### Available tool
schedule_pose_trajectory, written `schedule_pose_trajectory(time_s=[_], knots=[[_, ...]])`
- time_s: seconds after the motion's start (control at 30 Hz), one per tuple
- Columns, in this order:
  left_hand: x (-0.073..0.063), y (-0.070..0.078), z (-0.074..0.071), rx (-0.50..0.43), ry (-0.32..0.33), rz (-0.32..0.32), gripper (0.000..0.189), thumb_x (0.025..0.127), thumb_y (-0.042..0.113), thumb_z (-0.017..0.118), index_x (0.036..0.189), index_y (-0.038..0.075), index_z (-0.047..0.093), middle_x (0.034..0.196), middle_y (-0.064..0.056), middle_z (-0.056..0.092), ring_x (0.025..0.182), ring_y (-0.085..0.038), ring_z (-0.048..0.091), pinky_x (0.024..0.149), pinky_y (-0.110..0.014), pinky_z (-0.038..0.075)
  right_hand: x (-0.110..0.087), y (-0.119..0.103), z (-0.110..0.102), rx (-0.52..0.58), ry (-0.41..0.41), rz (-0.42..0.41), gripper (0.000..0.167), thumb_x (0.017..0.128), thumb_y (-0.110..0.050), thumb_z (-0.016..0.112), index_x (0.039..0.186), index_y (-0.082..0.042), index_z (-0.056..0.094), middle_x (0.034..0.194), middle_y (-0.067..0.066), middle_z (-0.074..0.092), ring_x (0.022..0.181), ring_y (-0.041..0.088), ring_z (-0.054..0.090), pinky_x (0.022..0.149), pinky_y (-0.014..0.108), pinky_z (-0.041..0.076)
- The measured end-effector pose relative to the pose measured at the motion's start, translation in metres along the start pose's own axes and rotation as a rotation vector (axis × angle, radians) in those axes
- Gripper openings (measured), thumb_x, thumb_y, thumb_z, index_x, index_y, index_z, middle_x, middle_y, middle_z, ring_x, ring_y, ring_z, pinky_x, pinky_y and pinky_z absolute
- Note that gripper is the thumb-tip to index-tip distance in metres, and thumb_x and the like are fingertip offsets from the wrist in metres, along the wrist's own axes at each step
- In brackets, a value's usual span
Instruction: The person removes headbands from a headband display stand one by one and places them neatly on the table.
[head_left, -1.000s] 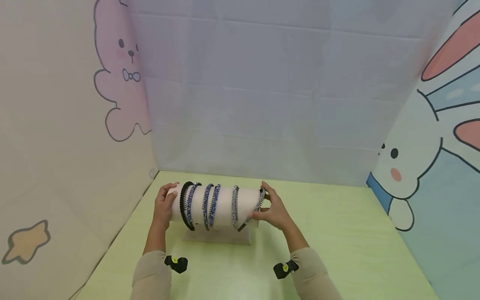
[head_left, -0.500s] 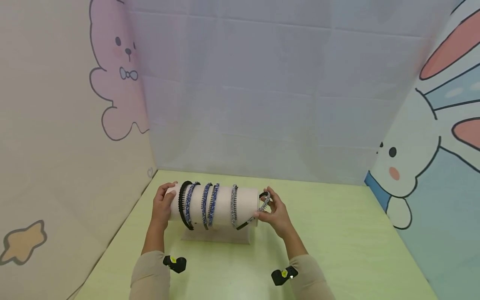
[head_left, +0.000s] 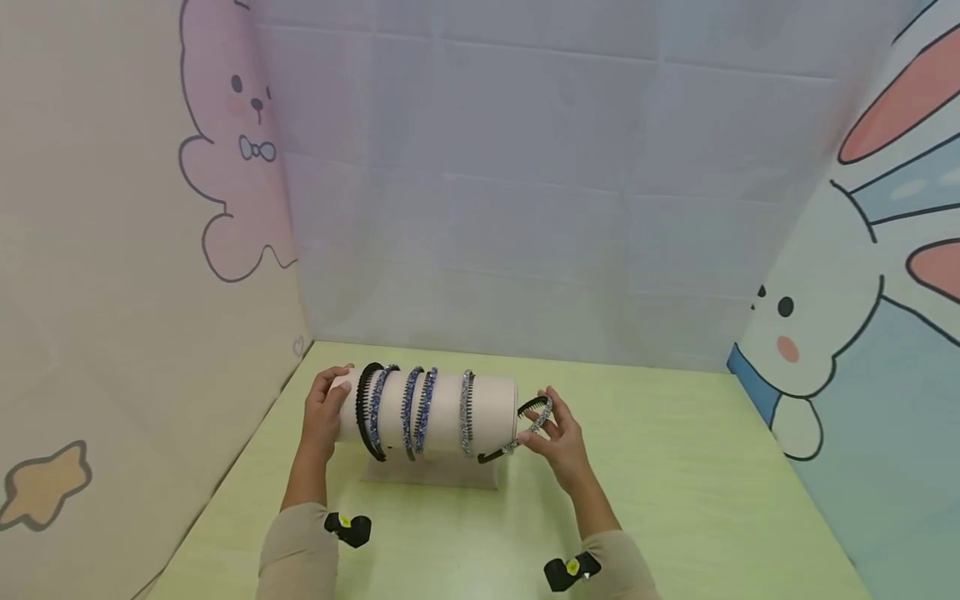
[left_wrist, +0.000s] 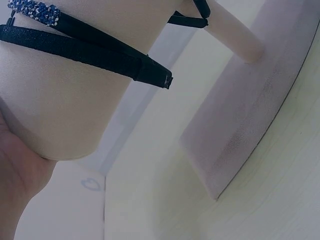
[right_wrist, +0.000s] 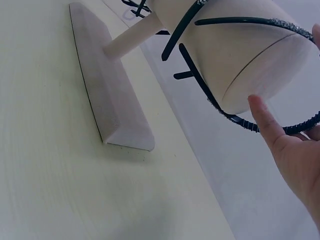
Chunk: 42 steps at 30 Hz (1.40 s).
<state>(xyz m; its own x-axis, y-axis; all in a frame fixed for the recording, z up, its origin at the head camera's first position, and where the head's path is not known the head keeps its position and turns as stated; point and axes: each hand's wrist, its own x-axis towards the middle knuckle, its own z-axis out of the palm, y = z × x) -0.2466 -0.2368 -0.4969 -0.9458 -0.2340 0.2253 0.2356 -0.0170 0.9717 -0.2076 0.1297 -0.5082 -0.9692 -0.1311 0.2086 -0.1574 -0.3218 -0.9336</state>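
Observation:
My left hand [head_left: 322, 412] grips the left end of a cream cylindrical headband stand [head_left: 493, 408], fingers over the back and thumb in front. At the other end, my right hand [head_left: 562, 448] holds a silver glitter headband [head_left: 546, 410] with black comb teeth. Its curved top sticks out past the cylinder's end, and one black tip still overlaps the cylinder's lower front. In the right wrist view, a fingertip [right_wrist: 256, 104] lies at the cylinder's end face with the toothed headband passing behind the finger. Part of the right hand is cut off there.
Around the cylinder sit another silver headband [head_left: 467, 412], several blue glitter ones such as this blue headband [head_left: 425, 410], and a plain black headband [head_left: 363, 410]. The stand's flat base [head_left: 435, 473] rests on a pale green table [head_left: 675, 483]. Cartoon-printed fabric walls enclose the table.
My right hand has moved rightward, pulling the silver headband's curved top off the cylinder's right end. My left hand keeps its grip on the stand's left end.

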Motion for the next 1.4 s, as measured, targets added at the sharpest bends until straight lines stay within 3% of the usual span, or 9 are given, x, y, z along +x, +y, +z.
schedule_pose_trajectory(time_s=[0.2,0.43,0.77,0.93,1.07,1.4], knots=[[-0.003,0.006,0.001,-0.005,-0.007,-0.02,0.026,0.097,0.009,0.045,0.121,0.0,0.045,0.137,-0.011,0.045,0.113,-0.013,0.045,0.081,-0.022,0.039,-0.006,-0.003,0.004,0.062,0.001,0.006,0.095,0.074,0.012,0.067,0.148,-0.005,0.011,0.152,0.011,0.012,0.125,0.039,0.037,0.084,0.034,0.046],[-0.016,0.032,0.007,0.019,-0.013,-0.027,0.027,0.096,0.007,0.043,0.121,-0.004,0.043,0.138,-0.015,0.043,0.113,-0.013,0.045,0.081,-0.022,0.039,-0.01,-0.004,0.0,-0.04,0.031,-0.001,0.093,0.073,0.011,0.069,0.148,-0.005,0.015,0.15,0.011,0.018,0.126,0.043,0.03,0.08,0.03,0.048],[-0.015,0.031,0.008,0.017,-0.017,-0.021,0.028,0.096,0.007,0.043,0.122,-0.004,0.044,0.138,-0.014,0.043,0.116,-0.016,0.044,0.082,-0.021,0.039,-0.018,0.006,-0.017,-0.211,0.12,-0.006,0.088,0.077,0.002,0.071,0.147,-0.004,0.019,0.149,0.016,0.021,0.128,0.04,0.027,0.084,0.03,0.045],[-0.015,0.031,0.008,0.012,-0.016,-0.027,0.028,0.096,0.007,0.043,0.122,-0.004,0.043,0.138,-0.014,0.043,0.117,-0.017,0.043,0.082,-0.021,0.039,-0.021,0.012,-0.022,-0.22,0.172,-0.001,0.088,0.078,0.001,0.07,0.147,-0.002,0.015,0.15,0.021,0.017,0.133,0.04,0.019,0.095,0.04,0.036],[-0.014,0.03,0.008,0.004,-0.015,-0.023,0.028,0.096,0.007,0.043,0.122,-0.004,0.043,0.138,-0.014,0.043,0.116,-0.016,0.043,0.083,-0.021,0.039,-0.021,0.017,-0.026,-0.25,0.233,0.023,0.091,0.078,-0.002,0.071,0.148,-0.006,0.013,0.151,0.02,0.012,0.135,0.039,0.015,0.097,0.043,0.032],[-0.01,0.022,0.006,-0.04,-0.017,-0.022,0.027,0.096,0.004,0.043,0.122,-0.005,0.043,0.137,-0.014,0.044,0.119,-0.019,0.043,0.086,-0.029,0.04,-0.019,0.035,-0.033,-0.388,0.365,0.04,0.087,0.083,-0.018,0.069,0.15,-0.016,0.014,0.149,0.017,0.014,0.13,0.038,0.023,0.095,0.057,0.03]])
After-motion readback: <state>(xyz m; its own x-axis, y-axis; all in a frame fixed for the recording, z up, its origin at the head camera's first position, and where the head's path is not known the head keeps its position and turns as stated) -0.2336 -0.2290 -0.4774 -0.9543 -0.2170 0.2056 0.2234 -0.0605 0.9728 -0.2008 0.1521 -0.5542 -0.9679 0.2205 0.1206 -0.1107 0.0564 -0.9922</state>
